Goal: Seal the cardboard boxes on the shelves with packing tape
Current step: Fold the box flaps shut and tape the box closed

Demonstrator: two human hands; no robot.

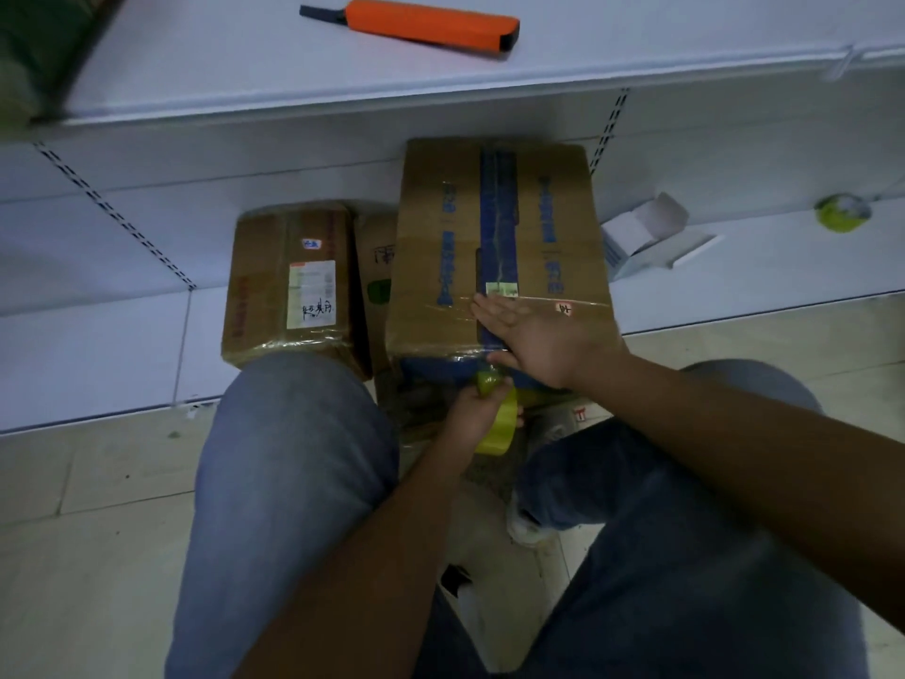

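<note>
— Cardboard box point(499, 247) sits on the bottom shelf point(98, 365); right hand point(538, 335) presses flat on the tape strip.
— Left hand point(482, 409) grips the yellow tape roll point(499, 423) below. Pulling slack could wrinkle the strip.

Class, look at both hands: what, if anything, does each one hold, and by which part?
The left hand grips the yellow tape roll around its rim. The right hand holds nothing; it presses flat on the large box.
</note>
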